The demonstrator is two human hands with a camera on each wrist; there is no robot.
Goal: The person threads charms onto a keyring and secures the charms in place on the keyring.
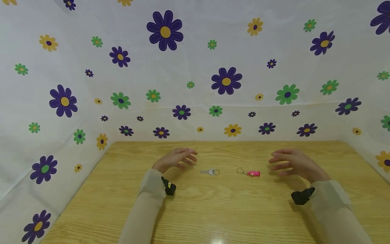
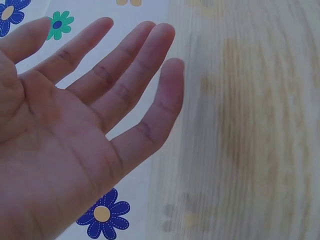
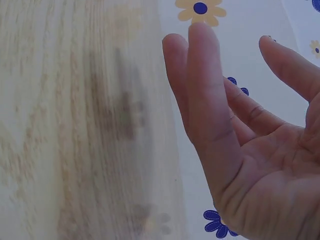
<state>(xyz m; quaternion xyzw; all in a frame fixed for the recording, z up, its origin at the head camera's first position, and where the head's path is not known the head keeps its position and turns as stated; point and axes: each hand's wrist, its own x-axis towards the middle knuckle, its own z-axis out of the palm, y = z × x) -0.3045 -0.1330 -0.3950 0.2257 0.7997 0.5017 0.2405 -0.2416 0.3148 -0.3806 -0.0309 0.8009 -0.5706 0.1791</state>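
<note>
A silver key (image 1: 208,172) with a small metal ring lies on the wooden table, a little left of its middle. To its right is a keychain with a pink figure (image 1: 254,174), its ring and short chain pointing toward the key. My left hand (image 1: 176,158) is above the table, left of and slightly beyond the key, holding nothing; the left wrist view shows its fingers loosely spread. My right hand (image 1: 294,164) hovers to the right of the pink keychain, also holding nothing, its fingers relaxed. Neither hand touches the key or the keychain.
A white cloth (image 1: 189,61) printed with purple, green and yellow flowers stands behind the table and along both sides. The wooden table (image 1: 195,210) reaches back to that cloth. Each wrist wears a small black camera (image 1: 302,196) over a light sleeve.
</note>
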